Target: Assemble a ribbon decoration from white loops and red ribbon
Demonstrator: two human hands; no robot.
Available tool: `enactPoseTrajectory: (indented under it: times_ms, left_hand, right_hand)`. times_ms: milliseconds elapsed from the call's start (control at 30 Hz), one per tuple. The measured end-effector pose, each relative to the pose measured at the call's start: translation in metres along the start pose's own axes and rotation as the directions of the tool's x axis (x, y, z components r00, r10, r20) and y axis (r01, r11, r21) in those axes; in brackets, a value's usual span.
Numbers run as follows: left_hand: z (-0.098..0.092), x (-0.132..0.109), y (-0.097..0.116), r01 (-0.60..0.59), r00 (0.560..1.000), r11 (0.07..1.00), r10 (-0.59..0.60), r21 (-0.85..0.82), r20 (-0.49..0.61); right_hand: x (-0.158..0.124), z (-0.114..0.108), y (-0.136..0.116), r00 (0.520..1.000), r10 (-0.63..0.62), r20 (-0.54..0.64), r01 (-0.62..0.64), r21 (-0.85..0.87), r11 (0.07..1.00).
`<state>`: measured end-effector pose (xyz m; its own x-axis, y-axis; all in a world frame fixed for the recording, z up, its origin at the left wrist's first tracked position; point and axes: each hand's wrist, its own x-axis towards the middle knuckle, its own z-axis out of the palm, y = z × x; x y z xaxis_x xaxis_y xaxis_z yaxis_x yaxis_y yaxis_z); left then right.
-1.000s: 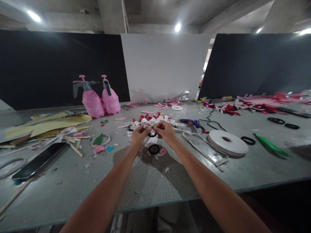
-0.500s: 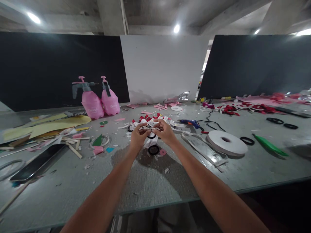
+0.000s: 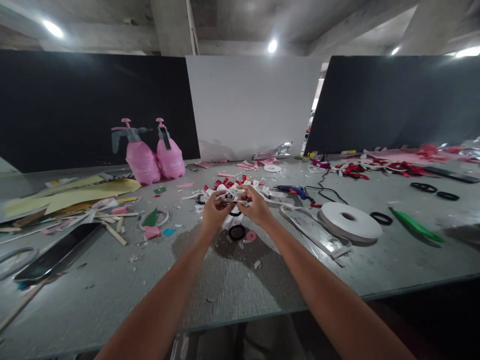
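Observation:
My left hand (image 3: 216, 212) and my right hand (image 3: 255, 206) meet above the middle of the table, fingertips pinched together. Between them is a piece of white ribbon (image 3: 244, 203), partly covered by the fingers. Just behind lies a pile of red and white ribbon pieces (image 3: 225, 184). A black ring, perhaps a hair tie, (image 3: 237, 232) rests on the table below the hands, beside a small pink disc (image 3: 251, 235). Another black ring (image 3: 235, 212) shows partly under the fingers. To the right are a blue glue gun (image 3: 292, 190) and a large white ribbon roll (image 3: 350, 221).
Two pink spray bottles (image 3: 143, 162) stand at the back left. A phone (image 3: 56, 252), wooden sticks (image 3: 114, 232) and yellow sheets (image 3: 90, 195) lie on the left. Toward the right are a green pointed object (image 3: 416, 225), black rings (image 3: 381, 218) and red ribbon bits (image 3: 352, 170).
My fingers have shifted slightly around the white ribbon, and its angle between them differs a little. The things on the table look unmoved.

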<state>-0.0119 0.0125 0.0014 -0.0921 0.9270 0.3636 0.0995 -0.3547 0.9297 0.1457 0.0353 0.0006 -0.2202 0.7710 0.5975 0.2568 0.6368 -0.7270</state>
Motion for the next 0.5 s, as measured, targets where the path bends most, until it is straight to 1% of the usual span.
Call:
enactPoseTrajectory:
  times_ms: [233,333,500]
  left_hand:
    - [-0.0004,-0.0010,0.0024,-0.006,1.000,1.000,0.006,-0.011,0.015]
    - [0.0005,-0.0015,0.0030,-0.005,1.000,1.000,0.005,-0.003,0.025]
    - [0.0022,-0.0015,0.0015,-0.002,0.998,1.000,0.003,-0.026,0.058]
  right_hand:
    - [-0.0010,0.0004,-0.0001,0.999,0.006,0.044,-0.004,-0.033,0.999]
    - [-0.0008,0.0012,-0.0005,0.998,0.042,0.046,-0.043,0.020,0.999]
    - [0.0001,0.0034,-0.0014,0.990,0.134,0.049,-0.140,0.160,0.977]
